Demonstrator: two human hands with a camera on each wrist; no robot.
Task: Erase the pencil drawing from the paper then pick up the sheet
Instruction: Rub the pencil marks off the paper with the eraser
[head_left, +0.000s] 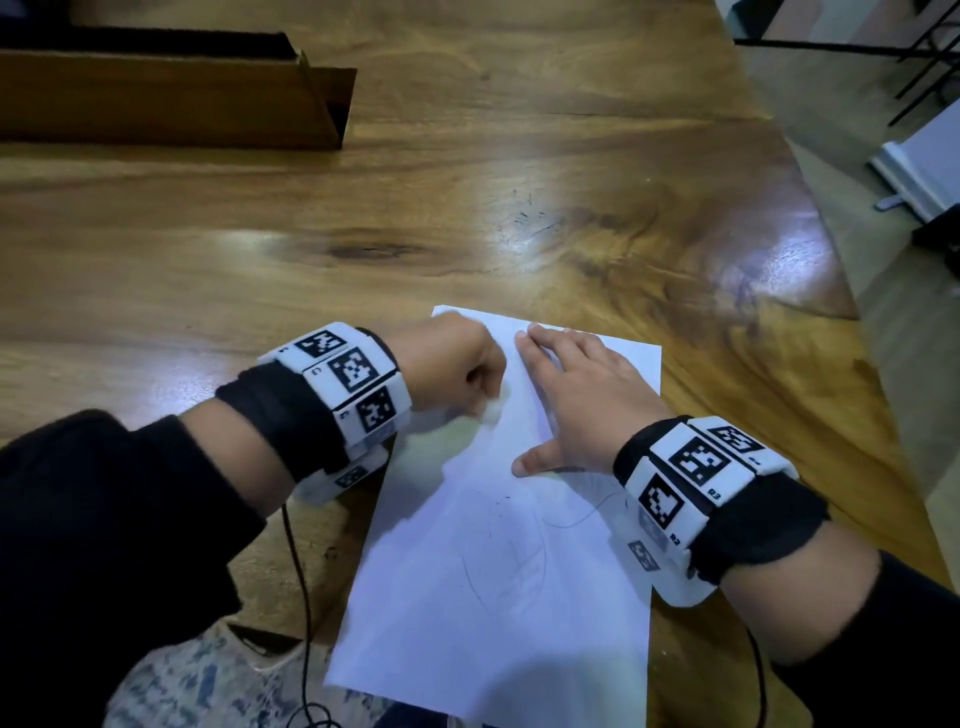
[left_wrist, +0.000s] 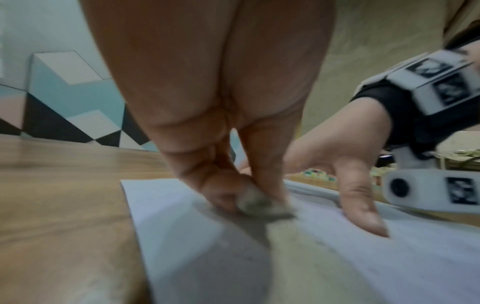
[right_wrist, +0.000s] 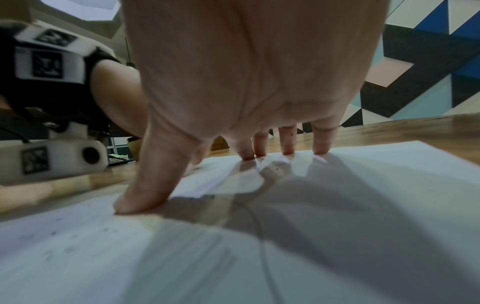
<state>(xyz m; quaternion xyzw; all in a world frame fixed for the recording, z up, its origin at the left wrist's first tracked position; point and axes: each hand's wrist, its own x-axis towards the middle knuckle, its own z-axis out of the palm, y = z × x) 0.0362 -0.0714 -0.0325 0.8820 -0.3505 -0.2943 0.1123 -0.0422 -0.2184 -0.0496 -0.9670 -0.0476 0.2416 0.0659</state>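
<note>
Paper (head_left: 498, 545) lies flat on table (head_left: 467, 208), near front edge, just below hands. Paper thin, light, bendy; likely slides and crumples easily. Best grab: free corner or side edge, lift gently. Long side runs away from person, tipped a bit right; far corner points up-left.

Left hand (head_left: 447, 364) on paper's far-left part, fingers curled, pinching small gray eraser (left_wrist: 262, 202) against paper. Right hand (head_left: 576, 395) on paper's far-right part, fingers (right_wrist: 287, 142) straight, a little spread, pressing sheet down. Faint pencil lines (head_left: 519, 556) left near paper's middle.

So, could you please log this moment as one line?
left hand: rubbing eraser on paper | right hand: flat, pinning sheet | drawing: partly left
</note>
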